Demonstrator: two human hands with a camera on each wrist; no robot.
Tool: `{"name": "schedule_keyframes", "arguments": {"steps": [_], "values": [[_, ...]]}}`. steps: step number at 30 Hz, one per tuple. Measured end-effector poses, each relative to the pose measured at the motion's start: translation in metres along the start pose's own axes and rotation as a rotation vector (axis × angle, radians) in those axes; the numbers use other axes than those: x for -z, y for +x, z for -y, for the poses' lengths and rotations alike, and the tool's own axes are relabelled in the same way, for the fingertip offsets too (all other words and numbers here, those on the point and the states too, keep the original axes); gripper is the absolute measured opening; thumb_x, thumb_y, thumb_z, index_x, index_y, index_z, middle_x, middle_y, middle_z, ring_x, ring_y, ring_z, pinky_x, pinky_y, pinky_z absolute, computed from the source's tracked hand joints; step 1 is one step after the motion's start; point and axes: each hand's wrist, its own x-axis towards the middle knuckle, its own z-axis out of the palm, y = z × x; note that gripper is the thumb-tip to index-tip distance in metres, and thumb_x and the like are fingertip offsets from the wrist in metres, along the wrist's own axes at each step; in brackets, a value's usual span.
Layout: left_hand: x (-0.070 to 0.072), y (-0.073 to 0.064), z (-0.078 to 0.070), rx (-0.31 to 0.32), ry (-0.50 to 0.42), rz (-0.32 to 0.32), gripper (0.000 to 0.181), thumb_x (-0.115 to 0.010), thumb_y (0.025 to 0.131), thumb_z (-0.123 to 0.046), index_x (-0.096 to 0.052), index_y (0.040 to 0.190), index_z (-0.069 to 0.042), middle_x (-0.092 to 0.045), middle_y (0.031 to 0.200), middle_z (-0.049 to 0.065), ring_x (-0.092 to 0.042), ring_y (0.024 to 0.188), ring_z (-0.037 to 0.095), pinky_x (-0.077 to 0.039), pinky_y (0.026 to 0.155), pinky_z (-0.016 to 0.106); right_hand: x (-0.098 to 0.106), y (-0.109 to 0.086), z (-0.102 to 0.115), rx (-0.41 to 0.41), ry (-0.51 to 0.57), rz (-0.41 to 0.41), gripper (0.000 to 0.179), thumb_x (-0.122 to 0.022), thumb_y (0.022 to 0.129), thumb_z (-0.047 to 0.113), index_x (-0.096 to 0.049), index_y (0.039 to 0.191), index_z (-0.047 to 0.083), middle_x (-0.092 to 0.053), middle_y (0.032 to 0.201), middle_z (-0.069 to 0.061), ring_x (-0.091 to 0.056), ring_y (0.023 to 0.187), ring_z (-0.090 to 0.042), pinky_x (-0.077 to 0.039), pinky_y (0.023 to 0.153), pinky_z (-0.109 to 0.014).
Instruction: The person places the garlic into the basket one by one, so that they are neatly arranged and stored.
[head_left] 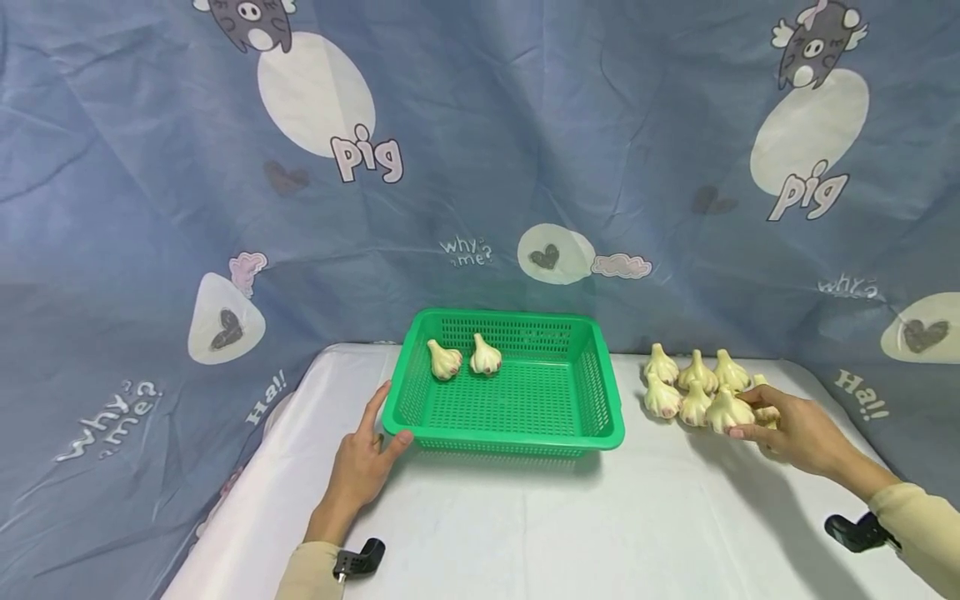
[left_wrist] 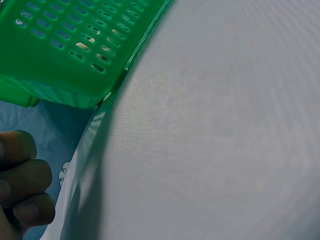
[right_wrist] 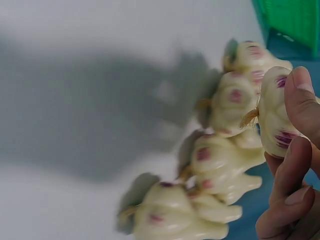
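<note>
My right hand [head_left: 798, 429] pinches a garlic bulb [head_left: 726, 410] between thumb and fingers, lifted over other bulbs. In the right wrist view, this whitish, purple-streaked bulb [right_wrist: 276, 117] shows its root tuft, and the thumb [right_wrist: 304, 95] presses on its side. At the near left corner of a green plastic basket [head_left: 495, 439], my left hand [head_left: 360, 467] rests with its thumb on the rim and its index finger along the left side. Two garlic bulbs [head_left: 444, 362] lie inside the basket at the back left.
Several more garlic bulbs [head_left: 662, 396] sit close together on the white-covered table [head_left: 525, 525], right of the basket. Behind the table hangs a blue cloth [head_left: 480, 150] with pig prints. Each wrist wears a small black camera [head_left: 363, 557].
</note>
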Motion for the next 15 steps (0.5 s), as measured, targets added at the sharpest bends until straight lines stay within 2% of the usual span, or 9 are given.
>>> {"name": "schedule_keyframes", "arguments": {"steps": [6, 12, 15], "values": [[0.000, 0.000, 0.000, 0.006, 0.001, 0.009, 0.088, -0.071, 0.096, -0.056, -0.026, 0.170, -0.036, -0.029, 0.045, -0.020, -0.018, 0.040, -0.006, -0.021, 0.041, 0.022, 0.004, 0.015, 0.016, -0.007, 0.052, 0.020, 0.048, -0.084, 0.093, 0.026, -0.065, 0.133, 0.005, -0.069, 0.123, -0.031, -0.050, 0.042, -0.002, -0.041, 0.051, -0.027], [0.000, 0.000, -0.001, 0.010, -0.004, 0.011, 0.089, -0.070, 0.096, -0.057, -0.026, 0.170, -0.034, -0.029, 0.045, -0.020, -0.017, 0.041, -0.006, -0.020, 0.042, 0.022, 0.004, 0.028, 0.031, -0.020, 0.120, 0.057, 0.049, -0.078, 0.099, 0.028, -0.061, 0.139, 0.005, -0.065, 0.129, -0.034, -0.058, 0.050, -0.005, -0.045, 0.049, -0.030], [0.000, 0.000, 0.000, 0.007, -0.002, 0.010, 0.088, -0.070, 0.097, -0.058, -0.027, 0.170, -0.033, -0.029, 0.045, -0.021, -0.017, 0.040, -0.007, -0.020, 0.041, 0.021, 0.003, 0.034, 0.038, -0.041, 0.154, 0.081, 0.051, -0.077, 0.100, 0.031, -0.060, 0.141, 0.006, -0.065, 0.131, -0.033, -0.063, 0.055, -0.008, -0.048, 0.052, -0.030]]}}
